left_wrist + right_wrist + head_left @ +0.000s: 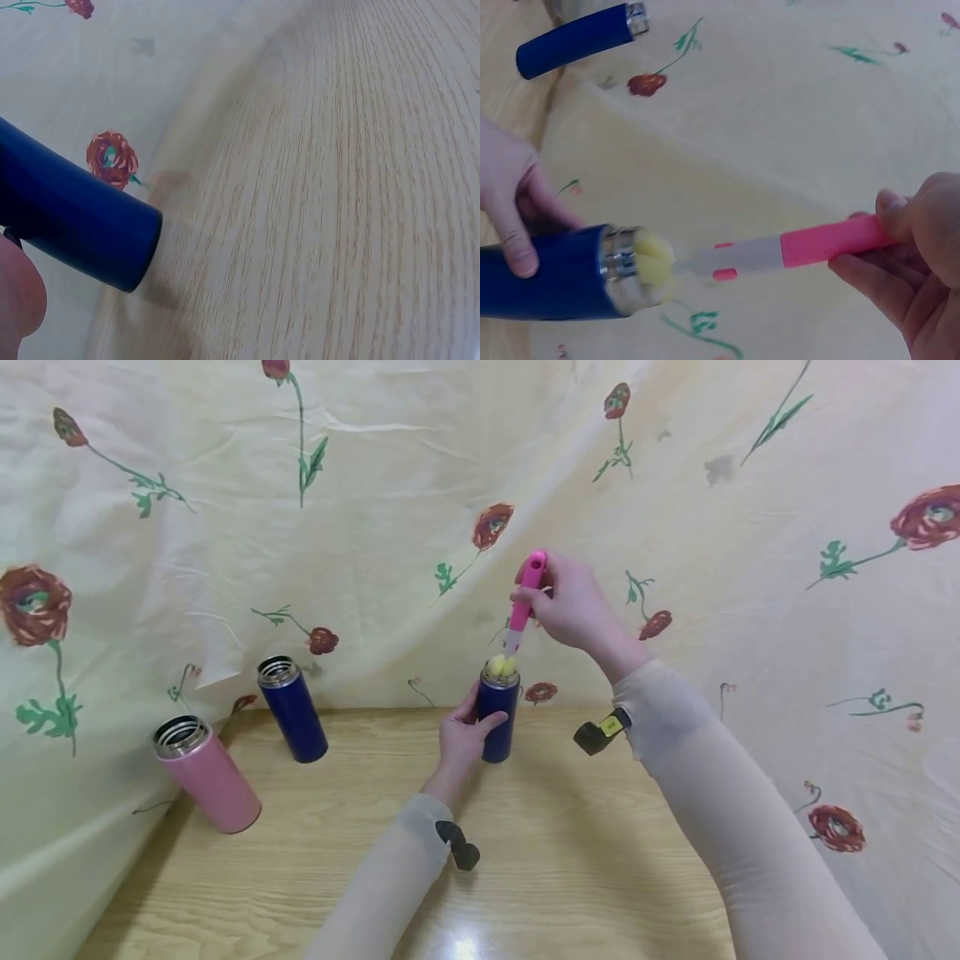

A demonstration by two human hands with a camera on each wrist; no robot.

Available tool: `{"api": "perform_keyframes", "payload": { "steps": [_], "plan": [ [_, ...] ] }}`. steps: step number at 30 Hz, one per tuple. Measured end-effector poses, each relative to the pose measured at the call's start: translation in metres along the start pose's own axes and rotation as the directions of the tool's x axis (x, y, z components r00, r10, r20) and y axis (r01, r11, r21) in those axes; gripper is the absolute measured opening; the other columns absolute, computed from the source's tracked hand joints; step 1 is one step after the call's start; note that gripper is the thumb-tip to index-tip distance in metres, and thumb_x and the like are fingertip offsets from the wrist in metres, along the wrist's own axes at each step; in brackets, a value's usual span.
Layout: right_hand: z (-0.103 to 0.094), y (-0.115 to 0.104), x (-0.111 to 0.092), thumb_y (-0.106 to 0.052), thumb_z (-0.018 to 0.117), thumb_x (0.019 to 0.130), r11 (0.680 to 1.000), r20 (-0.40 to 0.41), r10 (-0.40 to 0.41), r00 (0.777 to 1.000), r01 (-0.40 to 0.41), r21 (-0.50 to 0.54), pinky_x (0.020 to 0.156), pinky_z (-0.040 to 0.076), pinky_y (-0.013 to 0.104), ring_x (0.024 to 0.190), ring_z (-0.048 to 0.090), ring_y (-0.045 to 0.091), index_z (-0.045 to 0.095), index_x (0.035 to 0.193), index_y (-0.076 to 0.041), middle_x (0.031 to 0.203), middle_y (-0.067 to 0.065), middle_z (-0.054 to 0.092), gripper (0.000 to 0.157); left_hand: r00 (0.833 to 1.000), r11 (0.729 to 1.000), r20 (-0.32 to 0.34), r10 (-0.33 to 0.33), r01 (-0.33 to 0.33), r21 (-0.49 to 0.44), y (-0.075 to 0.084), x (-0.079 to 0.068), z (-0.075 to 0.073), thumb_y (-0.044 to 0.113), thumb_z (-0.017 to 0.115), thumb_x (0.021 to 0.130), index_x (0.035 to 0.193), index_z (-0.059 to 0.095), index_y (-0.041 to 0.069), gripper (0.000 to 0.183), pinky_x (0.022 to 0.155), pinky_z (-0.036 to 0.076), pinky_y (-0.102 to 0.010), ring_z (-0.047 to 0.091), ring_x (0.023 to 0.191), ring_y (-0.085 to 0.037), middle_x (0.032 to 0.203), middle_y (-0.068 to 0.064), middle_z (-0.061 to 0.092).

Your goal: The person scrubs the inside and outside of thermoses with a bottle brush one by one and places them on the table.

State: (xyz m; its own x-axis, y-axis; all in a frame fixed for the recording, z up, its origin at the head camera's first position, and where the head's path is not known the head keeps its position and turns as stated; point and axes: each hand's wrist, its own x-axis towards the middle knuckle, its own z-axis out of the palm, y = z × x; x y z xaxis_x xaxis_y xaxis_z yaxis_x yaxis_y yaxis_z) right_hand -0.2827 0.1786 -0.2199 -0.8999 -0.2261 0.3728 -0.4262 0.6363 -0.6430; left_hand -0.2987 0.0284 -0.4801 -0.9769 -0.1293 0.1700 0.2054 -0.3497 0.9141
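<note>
My left hand grips a dark blue insulated bottle near the back of the table, thumb across its front. The bottle stands with its steel mouth up and no lid on it. Above it, my right hand pinches the pink handle of a bottle brush between thumb and fingers. The brush slants down, and its yellow sponge head sits partly inside the bottle's mouth, with the upper part bulging over the rim. Only the bottle's lower body and a bit of my thumb show in the left wrist view.
To the left stand another dark blue bottle and a wider pink bottle, both without lids. A cream cloth with red flowers hangs behind and beside the wooden table.
</note>
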Motion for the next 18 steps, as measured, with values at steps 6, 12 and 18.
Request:
{"api": "perform_keyframes", "payload": {
  "steps": [6,12,18],
  "plan": [
    [0.026,0.030,0.001,-0.011,0.070,0.105,1.000,0.121,0.023,0.992,-0.023,-0.005,0.086,0.061,0.046,0.100,0.073,0.032,0.064,0.112,-0.007,0.108,0.014,0.073,0.010,1.000,1.000,0.003,0.001,-0.001,0.009,-0.001,0.000,-0.002,-0.006,0.087,0.085,0.147,0.063,0.016,0.069,0.119,0.042,-0.041,0.053,0.143,-0.028,0.147,-0.016,0.060],
    [0.062,0.060,-0.003,-0.014,0.068,0.106,0.994,0.147,0.105,0.984,-0.109,0.017,0.089,0.060,0.045,0.103,0.071,0.031,0.063,0.118,-0.006,0.113,0.016,0.073,0.015,1.000,0.997,0.013,0.008,-0.009,0.075,-0.001,-0.001,-0.005,0.001,0.087,0.088,0.149,0.062,0.019,0.068,0.120,0.041,-0.044,0.054,0.143,-0.029,0.147,-0.015,0.060],
    [0.076,0.061,-0.001,-0.020,0.066,0.108,0.988,0.085,0.156,0.984,-0.156,-0.012,0.072,0.057,0.041,0.094,0.066,0.031,0.060,0.118,-0.011,0.111,0.013,0.071,0.014,0.998,0.960,0.070,0.004,-0.023,0.278,-0.007,-0.003,-0.009,0.021,0.092,0.088,0.159,0.052,0.035,0.083,0.123,0.036,-0.049,0.047,0.149,-0.028,0.159,-0.007,0.051]
  ]
}}
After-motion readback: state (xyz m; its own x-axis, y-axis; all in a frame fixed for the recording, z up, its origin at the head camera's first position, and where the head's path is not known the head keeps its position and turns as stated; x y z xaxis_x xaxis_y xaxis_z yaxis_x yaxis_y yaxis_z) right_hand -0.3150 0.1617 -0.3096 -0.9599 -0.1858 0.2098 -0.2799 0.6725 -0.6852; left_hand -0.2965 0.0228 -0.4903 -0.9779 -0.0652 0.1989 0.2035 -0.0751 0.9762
